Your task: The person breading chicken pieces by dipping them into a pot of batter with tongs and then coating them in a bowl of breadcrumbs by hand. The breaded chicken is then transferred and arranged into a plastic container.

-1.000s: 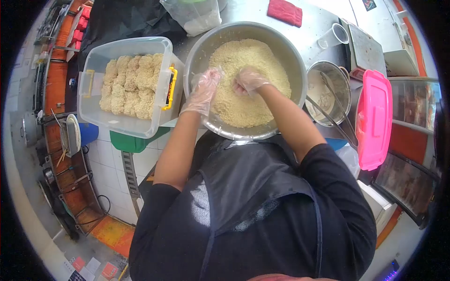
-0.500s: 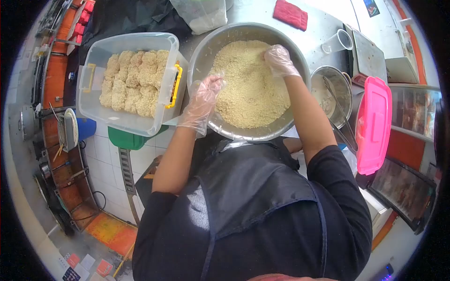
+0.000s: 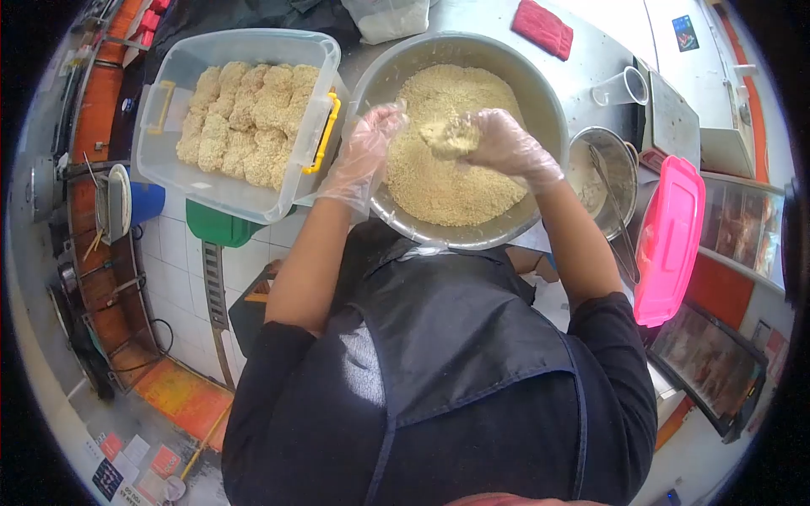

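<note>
My right hand [image 3: 513,152], in a clear plastic glove, is closed around a crumb-coated piece of food [image 3: 449,137] above the bowl. Pale breadcrumbs [image 3: 456,196] fill much of the wide metal bowl [image 3: 547,114]. Over the bowl's left side is my left hand [image 3: 369,152], gloved too, with its fingers drawn together; whether anything is in them I cannot make out. Left of the bowl stands a clear plastic tub [image 3: 173,67] with a yellow latch. Several crumb-coated pieces [image 3: 245,122] lie in it in rows.
A steel pot [image 3: 631,173] with tongs [image 3: 609,190] in it stands right of the bowl, beside a pink lid [image 3: 671,244]. Behind are a clear cup [image 3: 620,88], a red cloth [image 3: 542,29] and a bag of white powder [image 3: 392,21]. A green lid [image 3: 215,223] shows below the tub.
My right hand has come up from the crumbs at the bowl's far right toward its middle, now with a coated piece in it. My left hand stays near the left rim. The view has shifted slightly.
</note>
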The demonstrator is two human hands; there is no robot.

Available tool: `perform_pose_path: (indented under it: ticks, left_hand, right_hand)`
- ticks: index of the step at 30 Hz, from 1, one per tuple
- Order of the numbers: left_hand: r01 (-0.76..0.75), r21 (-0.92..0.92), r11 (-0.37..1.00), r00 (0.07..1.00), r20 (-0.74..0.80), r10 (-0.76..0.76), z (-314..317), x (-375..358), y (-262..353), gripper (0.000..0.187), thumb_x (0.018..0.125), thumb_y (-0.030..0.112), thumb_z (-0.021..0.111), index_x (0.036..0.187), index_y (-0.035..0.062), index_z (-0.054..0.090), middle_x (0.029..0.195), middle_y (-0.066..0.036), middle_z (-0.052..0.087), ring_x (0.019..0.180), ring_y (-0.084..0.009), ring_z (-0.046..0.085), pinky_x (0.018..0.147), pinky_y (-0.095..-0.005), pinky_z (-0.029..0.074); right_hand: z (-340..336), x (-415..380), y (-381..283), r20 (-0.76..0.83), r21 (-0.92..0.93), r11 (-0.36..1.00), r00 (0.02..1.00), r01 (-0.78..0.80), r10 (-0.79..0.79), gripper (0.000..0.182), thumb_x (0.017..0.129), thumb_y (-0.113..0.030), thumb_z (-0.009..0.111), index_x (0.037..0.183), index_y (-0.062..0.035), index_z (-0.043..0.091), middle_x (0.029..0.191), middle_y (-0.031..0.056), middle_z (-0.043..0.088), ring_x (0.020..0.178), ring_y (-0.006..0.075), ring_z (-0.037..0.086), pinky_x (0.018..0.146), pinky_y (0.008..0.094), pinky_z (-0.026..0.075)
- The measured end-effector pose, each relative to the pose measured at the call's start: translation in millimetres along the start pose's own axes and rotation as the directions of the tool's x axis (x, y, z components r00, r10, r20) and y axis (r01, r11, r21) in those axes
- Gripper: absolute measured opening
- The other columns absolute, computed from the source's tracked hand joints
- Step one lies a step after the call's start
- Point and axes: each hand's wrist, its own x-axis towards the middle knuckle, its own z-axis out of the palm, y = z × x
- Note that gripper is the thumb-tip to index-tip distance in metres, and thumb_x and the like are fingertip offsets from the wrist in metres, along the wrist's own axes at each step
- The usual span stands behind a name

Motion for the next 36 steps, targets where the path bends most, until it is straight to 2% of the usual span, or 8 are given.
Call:
perform_pose_path:
  ticks: [4,9,13,20,22,25,27,36]
  left_hand:
    - [0.172,-0.2,0.964,0.977,-0.09,-0.193,9,11,-1,0.057,0.103,0.041,0.062,0.146,0.0043,0.051,0.147,-0.011,0.055,0.136,-0.0222,0.048,0.117,-0.0392,0.034]
    - [0.511,-0.268,0.817,0.84,-0.046,-0.541,28,28,-2,0.076,0.106,0.05,0.052,0.163,0.0061,0.028,0.17,-0.016,0.025,0.158,-0.0324,0.022,0.127,-0.0517,0.015]
    - [0.439,-0.461,0.772,0.898,0.181,-0.402,20,34,-37,0.076,0.107,0.052,0.05,0.162,0.0042,0.028,0.171,-0.016,0.022,0.158,-0.0339,0.02,0.126,-0.0587,0.013]
    - [-0.042,0.016,0.999,0.997,0.071,0.041,-1,-31,6,0.056,0.11,0.046,0.048,0.141,0.0001,0.058,0.146,-0.017,0.058,0.138,-0.0255,0.051,0.12,-0.0436,0.033]
    - [-0.117,0.104,0.988,0.989,0.098,0.107,-7,-36,10,0.052,0.11,0.043,0.049,0.135,-0.0007,0.062,0.139,-0.015,0.063,0.133,-0.0226,0.055,0.118,-0.0388,0.036]
    - [-0.141,0.123,0.982,0.979,0.164,0.12,-11,-45,3,0.048,0.11,0.039,0.051,0.128,-0.0022,0.067,0.132,-0.013,0.069,0.127,-0.0188,0.059,0.114,-0.0339,0.04]
    - [-0.106,0.059,0.993,0.977,0.192,0.093,-14,-46,1,0.047,0.11,0.038,0.051,0.127,-0.0028,0.067,0.132,-0.013,0.069,0.126,-0.018,0.06,0.114,-0.0338,0.04]
    - [-0.24,-0.009,0.971,0.957,0.163,0.238,-38,-74,1,0.043,0.105,0.034,0.062,0.124,-0.0047,0.067,0.113,-0.011,0.07,0.109,-0.0168,0.061,0.101,-0.0349,0.047]
  right_hand:
    - [8,17,82,-0.042,-0.064,0.918,0.918,0.392,-0.395,0.044,0.089,-0.018,0.076,0.129,0.0,0.07,0.127,0.024,0.07,0.12,0.0269,0.066,0.106,0.0382,0.051]
    - [40,40,132,-0.302,0.312,0.938,0.92,-0.152,0.249,0.047,0.095,-0.021,0.064,0.136,0.0031,0.063,0.124,0.0211,0.07,0.117,0.0293,0.065,0.104,0.0385,0.049]
    - [82,114,252,-0.247,-0.492,0.87,0.957,0.014,-0.154,0.047,0.099,-0.032,0.055,0.124,0.0053,0.068,0.115,0.0213,0.072,0.11,0.0311,0.066,0.099,0.0411,0.05]
    - [34,57,85,-0.556,-0.134,0.979,0.806,0.155,-0.204,0.034,0.098,-0.026,0.052,0.104,0.0009,0.073,0.1,0.0178,0.074,0.097,0.0345,0.069,0.09,0.0433,0.054]
    - [48,78,50,0.204,0.39,0.909,0.977,-0.144,0.067,0.03,0.097,-0.02,0.053,0.09,0.0001,0.073,0.087,0.0135,0.074,0.081,0.0295,0.07,0.078,0.0394,0.057]
    - [126,133,81,0.088,0.528,0.846,0.996,-0.073,0.03,0.023,0.093,-0.013,0.057,0.08,-0.0003,0.072,0.073,0.0103,0.069,0.066,0.0215,0.067,0.064,0.0369,0.055]
    - [137,173,100,0.035,-0.254,0.819,0.852,0.514,-0.523,0.006,0.085,-0.011,0.073,0.082,-0.0057,0.073,0.079,0.0122,0.071,0.069,0.0258,0.068,0.062,0.0376,0.054]
    - [127,104,54,0.437,-0.042,0.998,0.899,0.045,-0.022,0.01,0.088,-0.006,0.066,0.084,-0.0039,0.075,0.077,0.0109,0.072,0.064,0.0187,0.067,0.059,0.0349,0.054]
